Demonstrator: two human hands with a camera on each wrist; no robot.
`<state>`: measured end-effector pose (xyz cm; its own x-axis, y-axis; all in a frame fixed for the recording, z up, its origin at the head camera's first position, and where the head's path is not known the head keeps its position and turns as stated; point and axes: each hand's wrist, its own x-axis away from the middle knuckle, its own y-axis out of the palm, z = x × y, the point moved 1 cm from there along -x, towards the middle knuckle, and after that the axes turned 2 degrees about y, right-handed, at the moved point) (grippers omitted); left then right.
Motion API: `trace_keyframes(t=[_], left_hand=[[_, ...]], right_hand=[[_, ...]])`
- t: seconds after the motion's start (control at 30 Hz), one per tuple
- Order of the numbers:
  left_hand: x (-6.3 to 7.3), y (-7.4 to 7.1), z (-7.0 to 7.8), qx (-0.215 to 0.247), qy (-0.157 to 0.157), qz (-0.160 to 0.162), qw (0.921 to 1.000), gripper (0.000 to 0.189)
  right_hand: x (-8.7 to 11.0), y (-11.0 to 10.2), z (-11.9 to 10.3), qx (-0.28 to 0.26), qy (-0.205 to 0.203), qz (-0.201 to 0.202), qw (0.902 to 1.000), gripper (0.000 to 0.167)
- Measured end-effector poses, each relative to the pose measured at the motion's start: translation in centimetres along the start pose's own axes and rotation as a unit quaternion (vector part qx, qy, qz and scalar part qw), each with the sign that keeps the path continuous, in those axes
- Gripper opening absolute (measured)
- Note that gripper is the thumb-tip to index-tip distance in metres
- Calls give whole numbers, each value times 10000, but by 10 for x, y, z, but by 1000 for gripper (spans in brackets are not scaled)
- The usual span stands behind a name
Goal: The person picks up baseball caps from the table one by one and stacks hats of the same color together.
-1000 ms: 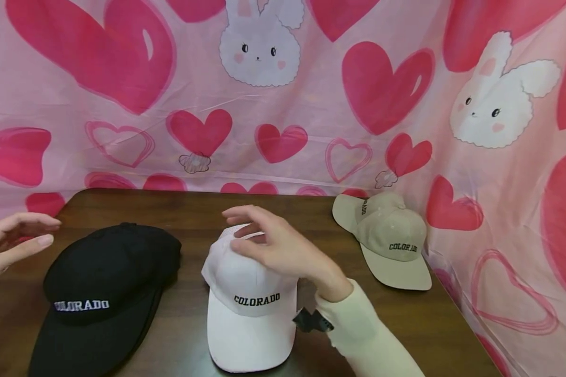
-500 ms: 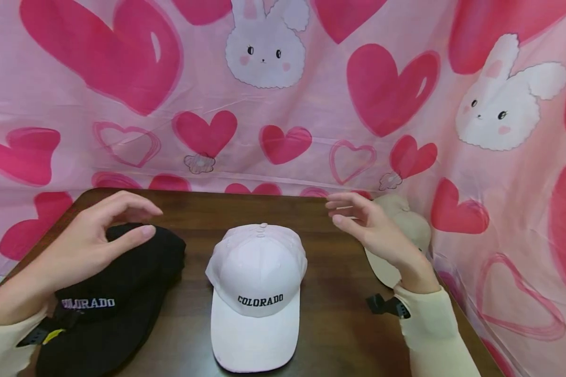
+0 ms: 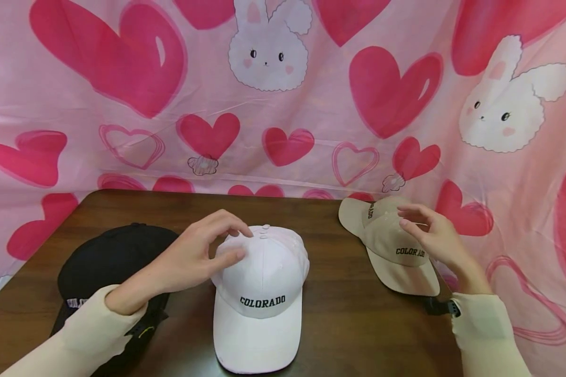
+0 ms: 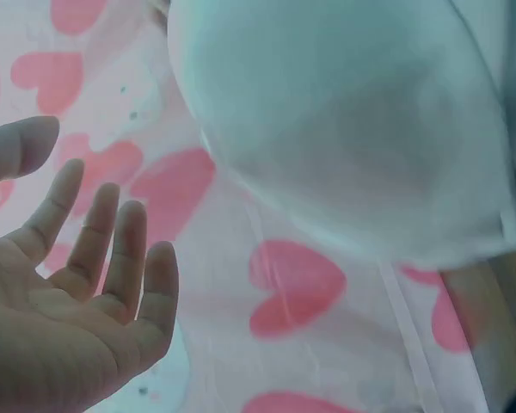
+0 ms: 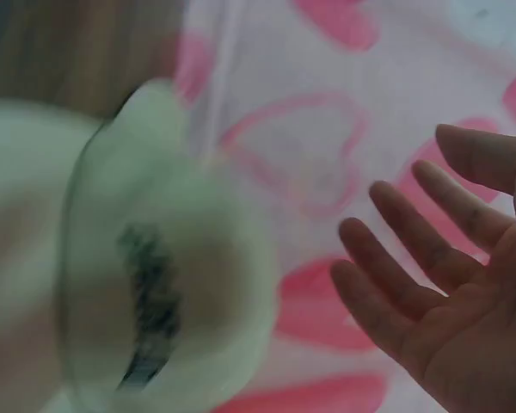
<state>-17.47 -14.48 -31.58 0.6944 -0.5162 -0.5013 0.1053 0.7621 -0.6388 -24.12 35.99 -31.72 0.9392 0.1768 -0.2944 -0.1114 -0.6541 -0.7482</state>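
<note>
A white cap (image 3: 259, 314) with COLORADO lettering stands mid-table, its brim toward me. My left hand (image 3: 193, 256) is at the left side of its crown, fingers relaxed and apart; the left wrist view shows the palm facing the blurred white crown (image 4: 327, 103) with a gap between them. My right hand (image 3: 438, 235) hovers at the beige caps (image 3: 391, 235) on the right, thumb and fingers spread and holding nothing. In the right wrist view a beige crown (image 5: 172, 284) lies apart from the fingers. Partly behind my left sleeve is a black cap (image 3: 108, 256).
All the caps sit on a dark brown wooden table (image 3: 354, 324). A pink cloth (image 3: 311, 104) printed with hearts and rabbits hangs behind the table and along its right side. The beige caps overlap near the table's right edge.
My left hand came in from the left edge, passed over the black cap and reached the white one. My right hand moved from above the white cap rightward to the beige caps.
</note>
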Motion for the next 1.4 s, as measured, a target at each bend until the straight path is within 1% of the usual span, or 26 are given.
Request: trace_keyframes(t=[0.1,0.17,0.3,0.4,0.47,0.57,0.63,0.73,0.9,1.0,1.1,1.13,1.2,1.27,1.4], left_hand=[[-6,12,5,161,19,-94,9998,33],[-9,19,8,159,51,-118,9998,32],[-16,32,14,113,197,-181,9996,30],[-20,40,17,90,270,-260,9993,30],[-21,45,18,100,263,-330,9991,29],[-23,49,19,148,247,-406,9988,30],[-23,52,19,204,243,-444,9985,29],[-25,54,20,243,268,-468,9982,29],[-27,58,22,207,253,-512,9982,29],[-27,59,22,210,216,-576,9979,29],[-28,60,22,235,186,-633,9975,29],[-28,60,22,251,181,-643,9974,29],[-28,60,23,286,172,-649,9973,29],[-29,61,23,341,194,-646,9971,29],[-32,64,27,567,313,-655,9957,28]], right_hand=[[-1,-5,25,345,201,72,9992,42],[-2,-6,39,581,246,144,9979,43],[-6,-9,69,828,296,338,9956,47],[-7,-12,89,844,603,250,9943,55],[-8,-15,99,811,874,25,9929,62],[-10,-15,108,579,1181,-378,9906,68],[-11,-13,113,379,1326,-545,9890,70],[-12,-11,118,117,1478,-641,9869,71],[-13,-9,126,-130,1760,-830,9808,77],[-12,-7,129,-212,1850,-793,9793,77],[-11,-6,131,-137,1828,-573,9814,71],[-10,-6,132,-109,1797,-472,9825,68],[-10,-6,134,-226,1713,-332,9844,59],[-9,-8,135,-450,1609,-284,9855,47],[-4,-13,129,-1189,1296,-322,9839,23]])
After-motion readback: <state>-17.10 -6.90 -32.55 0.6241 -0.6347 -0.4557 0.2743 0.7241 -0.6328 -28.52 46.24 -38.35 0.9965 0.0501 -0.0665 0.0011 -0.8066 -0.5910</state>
